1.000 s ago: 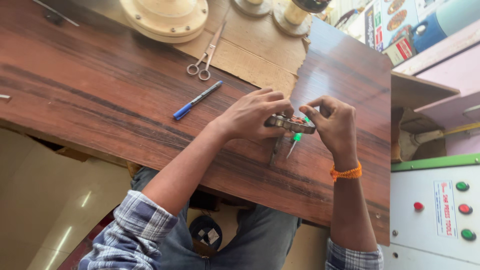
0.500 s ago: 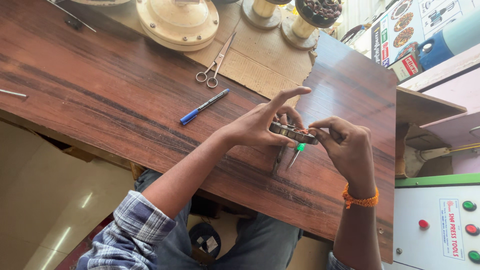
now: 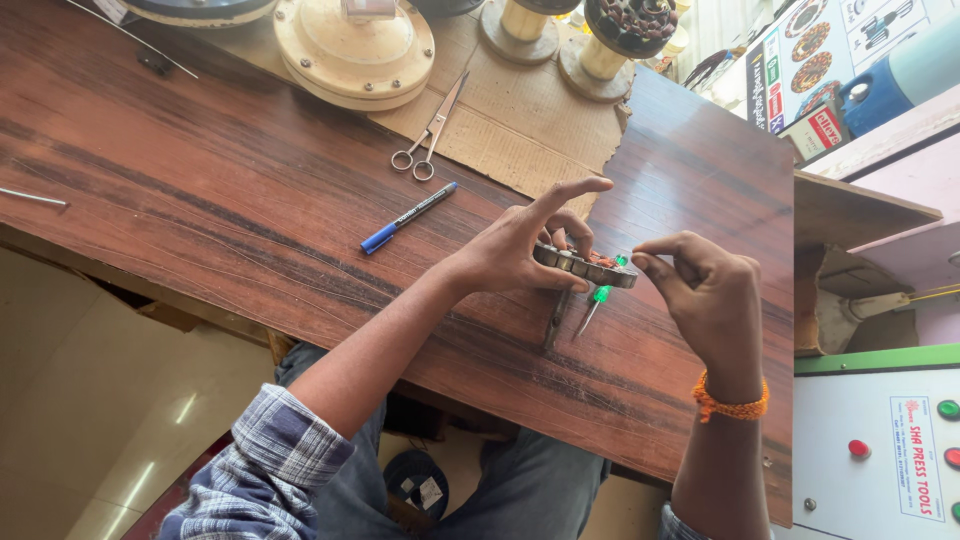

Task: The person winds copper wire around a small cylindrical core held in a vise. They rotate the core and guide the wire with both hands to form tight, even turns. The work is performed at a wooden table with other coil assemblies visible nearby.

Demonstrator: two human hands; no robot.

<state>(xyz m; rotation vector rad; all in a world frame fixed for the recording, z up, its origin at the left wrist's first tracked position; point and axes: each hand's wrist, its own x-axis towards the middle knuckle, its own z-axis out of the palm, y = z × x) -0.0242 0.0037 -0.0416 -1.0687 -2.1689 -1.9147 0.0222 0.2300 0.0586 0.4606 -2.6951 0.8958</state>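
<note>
Nearest to us, our lap in grey trousers and the blue plaid sleeve of our left arm sit below the edge of the dark wood tabletop. To the right stands a pale control box with red and green buttons and a green top rim.

Just past the table edge, both our hands meet over a small ring-shaped metal stator with copper windings showing inside it. Our left hand grips the ring from its left side, thumb under and fingers curled on its far rim, while the index finger sticks out straight, clear of the part. Our right hand, with an orange thread band at the wrist, has its thumb and index fingertips pinched together at the ring's right end; what they pinch is too small to tell. The stator is held just above the tabletop, and beneath it lie a dark metal tool and a green-handled screwdriver, side by side.

Further out, a blue marker pen lies aslant on the wood. Beyond it, scissors rest on a sheet of brown cardboard. At the far edge sit a round cream motor housing and two wire spools.
</note>
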